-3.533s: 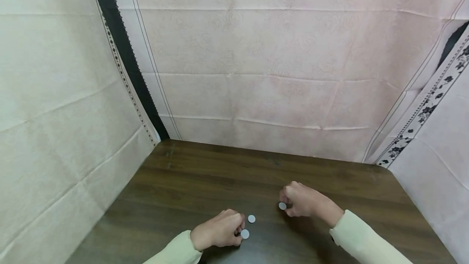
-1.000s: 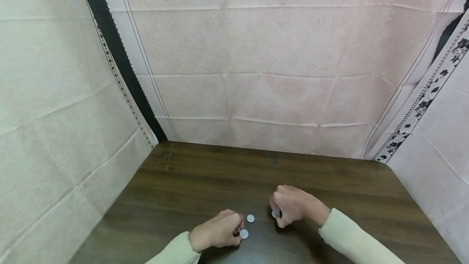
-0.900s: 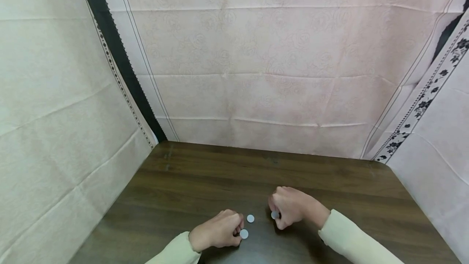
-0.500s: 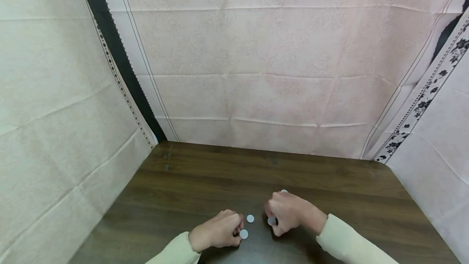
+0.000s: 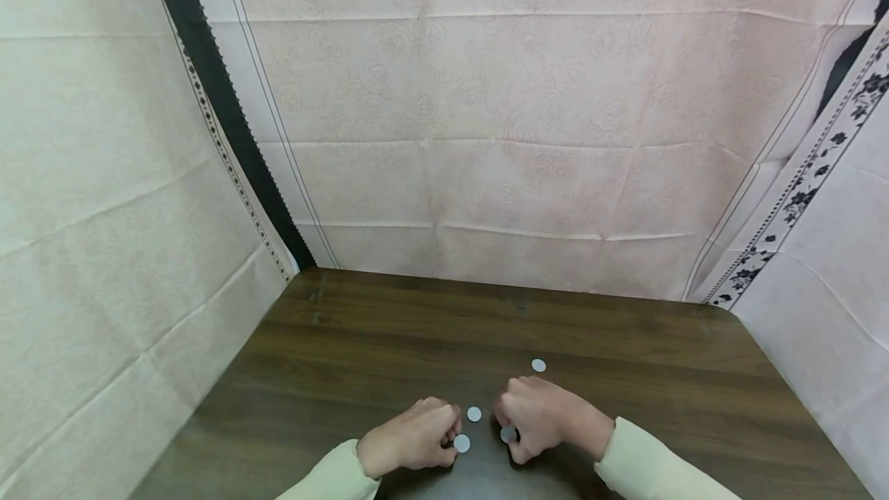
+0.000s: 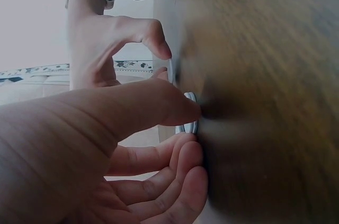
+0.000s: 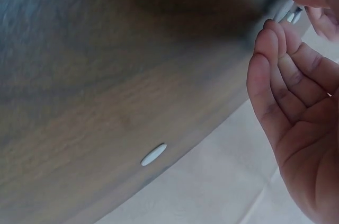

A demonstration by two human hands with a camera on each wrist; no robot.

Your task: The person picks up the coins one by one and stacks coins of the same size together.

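Observation:
Low at the middle of the head view, my left hand [image 5: 414, 438] pinches a small flat white disc [image 5: 461, 444] between thumb and curled index finger, close to the tabletop. To its right, my right hand [image 5: 542, 415] holds a similar disc [image 5: 508, 434], its fingers curled and its thumb toward me. A loose disc [image 5: 474, 413] lies in the gap between the hands. Behind my right knuckles another disc [image 5: 539, 365] rests on the wood; the right wrist view also catches this loose disc [image 7: 154, 154]. Seen from the left wrist, thumb and fingertips meet around a disc's edge [image 6: 190, 127].
The brown wooden table [image 5: 389, 330] carries the discs, its far edge running below a pale cloth hanging [image 5: 486, 137]. More cloth [image 5: 125, 214] hangs along the left side, and a flower-bordered one [image 5: 833, 292] along the right.
My right hand has slid left and toward me with its disc, closing in on the loose one in the middle. The disc behind it has come into view. My left hand has stayed still.

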